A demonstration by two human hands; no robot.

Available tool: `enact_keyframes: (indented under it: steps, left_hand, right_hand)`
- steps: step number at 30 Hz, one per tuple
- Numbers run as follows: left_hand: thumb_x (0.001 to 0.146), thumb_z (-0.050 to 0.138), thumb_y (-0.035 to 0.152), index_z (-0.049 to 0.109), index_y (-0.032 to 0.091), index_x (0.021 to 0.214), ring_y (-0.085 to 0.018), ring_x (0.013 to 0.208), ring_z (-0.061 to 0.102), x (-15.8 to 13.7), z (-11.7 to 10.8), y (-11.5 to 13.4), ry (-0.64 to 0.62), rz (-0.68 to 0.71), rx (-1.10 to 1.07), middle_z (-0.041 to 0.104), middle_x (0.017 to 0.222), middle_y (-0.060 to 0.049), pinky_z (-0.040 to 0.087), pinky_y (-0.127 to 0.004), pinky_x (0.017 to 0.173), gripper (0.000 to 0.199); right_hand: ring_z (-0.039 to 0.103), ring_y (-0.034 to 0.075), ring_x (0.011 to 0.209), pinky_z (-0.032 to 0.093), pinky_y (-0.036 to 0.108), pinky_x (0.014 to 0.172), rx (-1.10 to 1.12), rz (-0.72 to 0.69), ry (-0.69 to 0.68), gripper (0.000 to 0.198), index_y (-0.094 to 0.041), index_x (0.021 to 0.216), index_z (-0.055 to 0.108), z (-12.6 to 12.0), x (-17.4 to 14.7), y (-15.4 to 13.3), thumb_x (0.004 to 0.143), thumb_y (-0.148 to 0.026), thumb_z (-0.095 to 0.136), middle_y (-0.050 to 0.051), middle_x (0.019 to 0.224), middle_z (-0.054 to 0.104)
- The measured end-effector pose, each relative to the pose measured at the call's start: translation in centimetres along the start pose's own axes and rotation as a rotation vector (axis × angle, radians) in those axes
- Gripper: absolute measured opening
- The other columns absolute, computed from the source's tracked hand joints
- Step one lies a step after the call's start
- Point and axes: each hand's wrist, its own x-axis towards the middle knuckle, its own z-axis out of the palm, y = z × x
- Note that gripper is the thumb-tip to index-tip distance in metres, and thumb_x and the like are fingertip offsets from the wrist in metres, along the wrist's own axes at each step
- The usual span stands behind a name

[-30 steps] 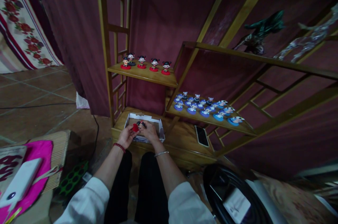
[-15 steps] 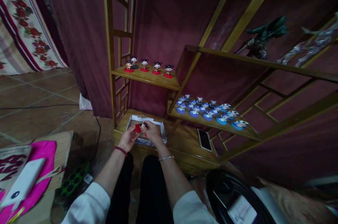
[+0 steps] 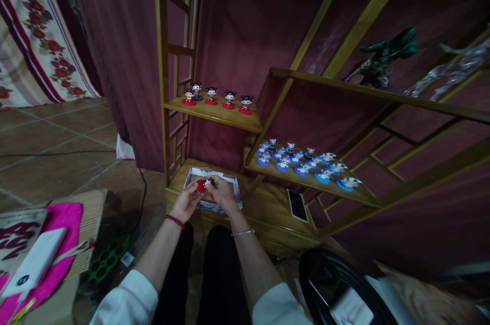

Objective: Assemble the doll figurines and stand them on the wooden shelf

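Observation:
Between my two hands, above a shallow white cardboard box (image 3: 238, 197), is a small black-haired figurine (image 3: 207, 182) tilted on its side. My left hand (image 3: 187, 200) pinches its round red base, and my right hand (image 3: 222, 193) has its fingers closed around the head end. A bit of red shows under my right fingers; what it belongs to is unclear. Several similar figurines (image 3: 229, 99) with red bases, one with a dark base, stand on the upper left shelf (image 3: 214, 115).
Several blue-based figurines (image 3: 284, 163) fill the lower shelf (image 3: 363, 196) at right. A phone (image 3: 297, 205) lies on the cabinet's bottom board. Wrapped sculptures (image 3: 386, 57) stand at upper right. A black bin (image 3: 329, 284) is by my right leg; a power bank (image 3: 36, 258) lies on the left.
Both hands stay over the box, gripping the figurine with almost no movement. The whole view has shifted very slightly.

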Motion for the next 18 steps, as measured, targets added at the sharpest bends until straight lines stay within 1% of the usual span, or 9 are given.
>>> enact_keyframes:
  steps: [5, 11, 18]
  left_hand:
    - [0.076, 0.05, 0.01, 0.061, 0.016, 0.089, -0.009, 0.066, 0.058, -0.17, 0.13, 0.12, -0.022, 0.005, -0.026, 0.064, 0.078, -0.004, 0.045, -0.02, 0.061, 0.018]
    - [0.075, 0.05, 0.01, 0.061, 0.014, 0.084, -0.009, 0.066, 0.058, -0.3, 0.13, 0.14, -0.011, 0.01, -0.056, 0.064, 0.078, -0.005, 0.046, -0.02, 0.062, 0.015]
    - [0.075, 0.049, 0.007, 0.061, 0.012, 0.087, -0.011, 0.07, 0.059, -0.69, 0.28, 0.53, -0.047, 0.011, -0.058, 0.064, 0.082, -0.007, 0.047, -0.022, 0.064, 0.019]
  right_hand:
    - [0.059, 0.012, 0.075, 0.046, 0.024, 0.069, 0.031, -0.018, -0.008, 0.023, -0.023, 0.092, 0.058, -0.28, 0.0, -0.37, 0.071, -0.023, 0.049, -0.002, 0.082, 0.064]
    - [0.059, 0.013, 0.072, 0.047, 0.027, 0.069, 0.052, -0.047, -0.008, 0.024, -0.024, 0.092, 0.06, -0.52, -0.22, -0.51, 0.072, -0.026, 0.047, -0.003, 0.082, 0.065]
    - [0.06, 0.013, 0.071, 0.048, 0.026, 0.067, 0.114, -0.01, -0.002, 0.03, -0.023, 0.098, 0.059, -0.81, -0.27, -0.52, 0.071, -0.029, 0.049, -0.001, 0.083, 0.065]
